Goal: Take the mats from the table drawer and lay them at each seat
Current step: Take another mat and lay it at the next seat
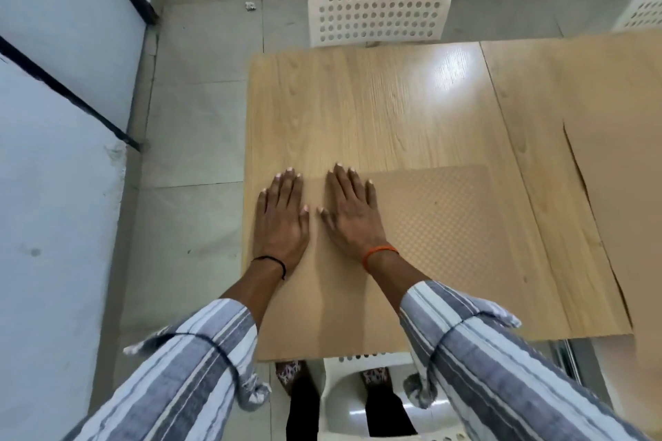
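A tan mat (pixel 437 222) with a fine dotted texture lies flat on the near left part of the light wooden table (pixel 358 104). My left hand (pixel 281 222) and my right hand (pixel 353 215) rest palm down, fingers spread, side by side on the mat's left half. Neither hand grips anything. More tan mat material (pixel 623 211) lies at the right edge of the table, partly out of view. No drawer is visible.
A white perforated chair (pixel 379 12) stands at the far side of the table, another (pixel 644 7) at the far right. A white chair (pixel 361 397) sits under the near edge by my feet. A pale wall (pixel 53 154) runs along the left, with tiled floor between.
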